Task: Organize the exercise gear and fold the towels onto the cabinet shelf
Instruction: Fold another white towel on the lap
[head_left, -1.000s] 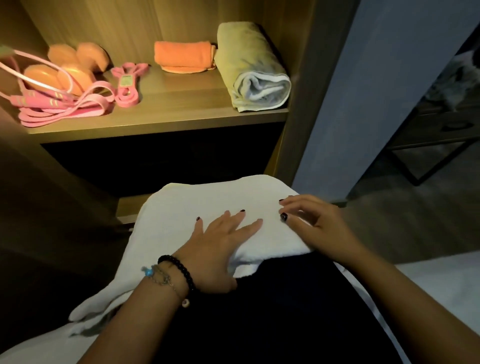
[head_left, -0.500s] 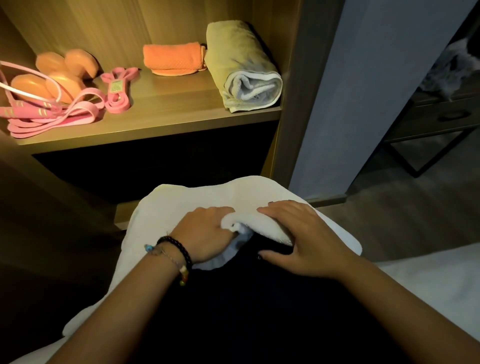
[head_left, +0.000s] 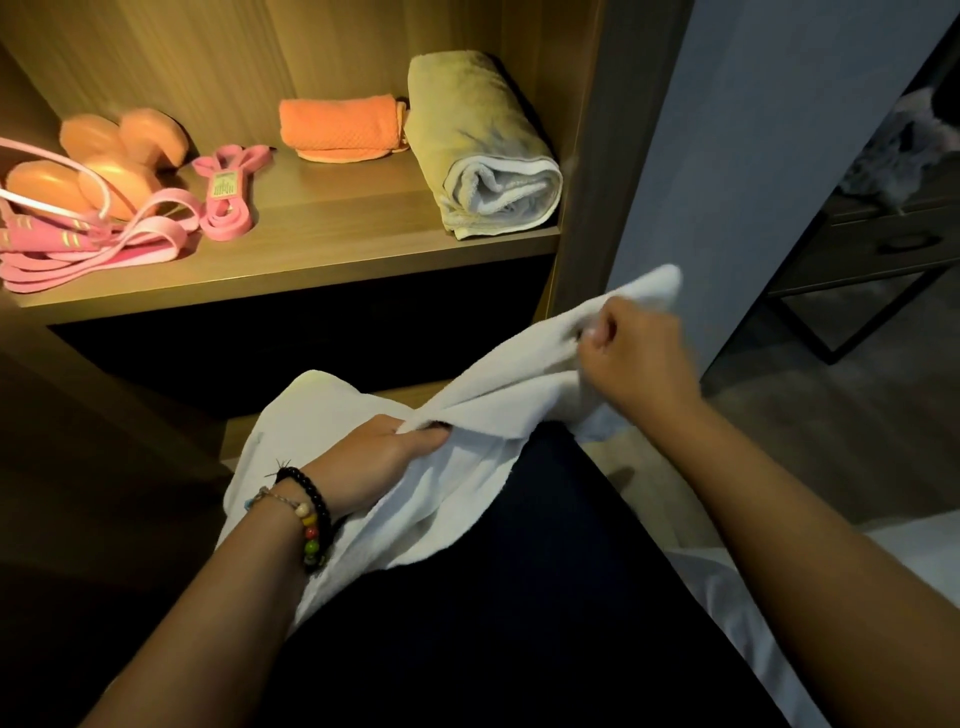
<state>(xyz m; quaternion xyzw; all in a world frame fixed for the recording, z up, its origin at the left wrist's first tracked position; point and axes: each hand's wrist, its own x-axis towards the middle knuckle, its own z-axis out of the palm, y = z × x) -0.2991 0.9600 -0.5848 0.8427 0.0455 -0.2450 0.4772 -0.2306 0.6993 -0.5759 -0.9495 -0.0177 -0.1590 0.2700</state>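
In the head view, the white towel (head_left: 467, 415) lies across the lap at lower centre, its long axis running from lower left up to right of centre; the left hand (head_left: 374, 457) grips its near edge and the right hand (head_left: 634, 358) pinches the raised far end, the nearer hand to the cabinet shelf (head_left: 332, 239) at upper left. A small label on the pink resistance band (head_left: 228, 192) is too small to read, and no other writing shows.

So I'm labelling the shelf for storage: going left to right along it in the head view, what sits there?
Pink straps → orange dumbbells → small pink band → orange towel → rolled green-and-white towel.
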